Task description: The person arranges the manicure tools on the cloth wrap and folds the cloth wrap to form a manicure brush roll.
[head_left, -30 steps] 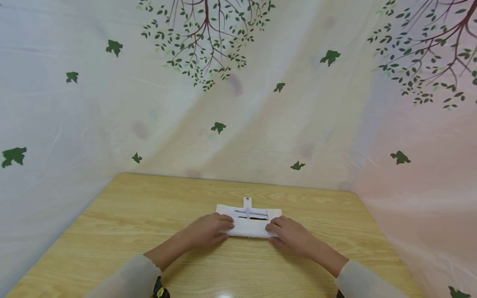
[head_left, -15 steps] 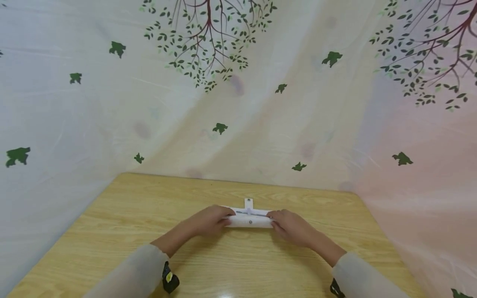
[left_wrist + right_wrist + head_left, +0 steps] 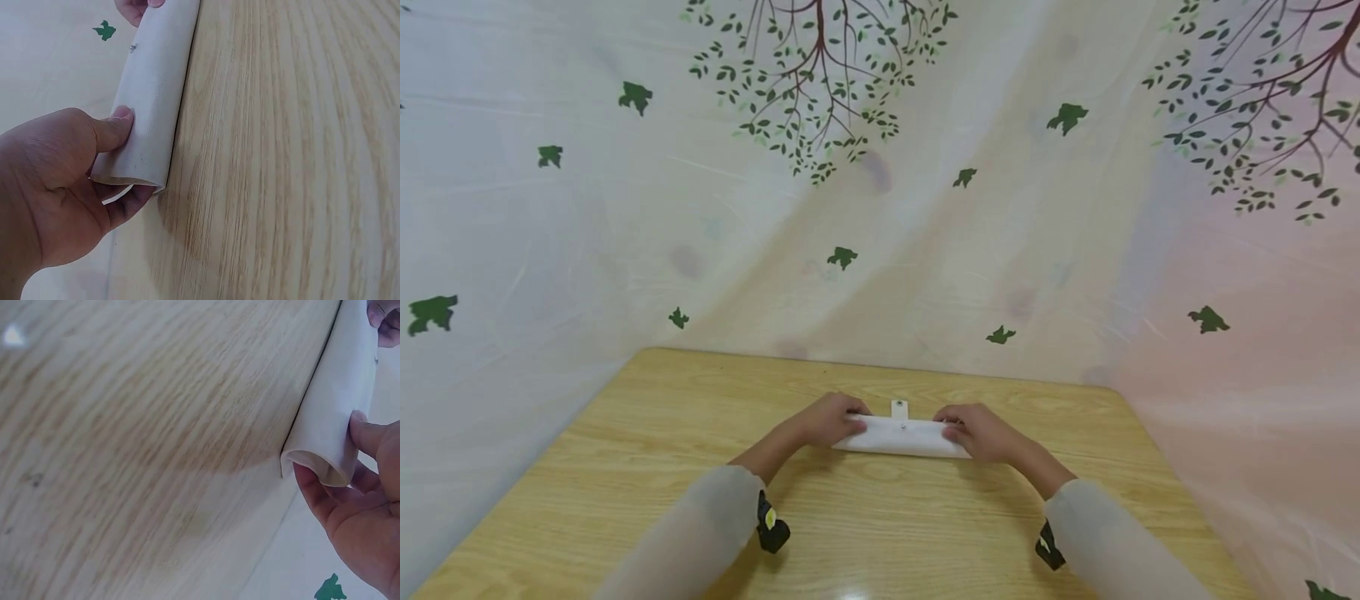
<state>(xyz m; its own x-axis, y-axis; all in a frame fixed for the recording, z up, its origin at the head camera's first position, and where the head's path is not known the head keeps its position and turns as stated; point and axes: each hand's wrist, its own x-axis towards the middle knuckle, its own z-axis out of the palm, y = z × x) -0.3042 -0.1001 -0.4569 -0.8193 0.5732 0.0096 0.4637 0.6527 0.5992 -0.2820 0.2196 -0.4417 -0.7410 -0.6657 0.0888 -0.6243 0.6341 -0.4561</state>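
A white fold-over case (image 3: 901, 438) lies lengthwise across the table in the head view, its front part folded over away from me. A short strap (image 3: 899, 407) with a metal snap sticks up behind it, and a small snap shows near the folded edge. My left hand (image 3: 835, 419) pinches the left end. In the left wrist view the thumb (image 3: 115, 128) presses on the outside, with fingers reaching into the open end. My right hand (image 3: 983, 432) grips the right end likewise, its thumb (image 3: 369, 433) outside and fingers at the curled opening. The inside of the case is hidden.
The wood-grain table (image 3: 880, 533) extends around the case on all sides. Behind it hangs a pale cloth (image 3: 895, 300) printed with branches and green leaf shapes. Dark wrist devices (image 3: 771, 525) sit below both sleeves.
Both hands have folded the case's near part up and away from me, covering the slot and the thin items that showed inside. The hands have moved slightly farther from me.
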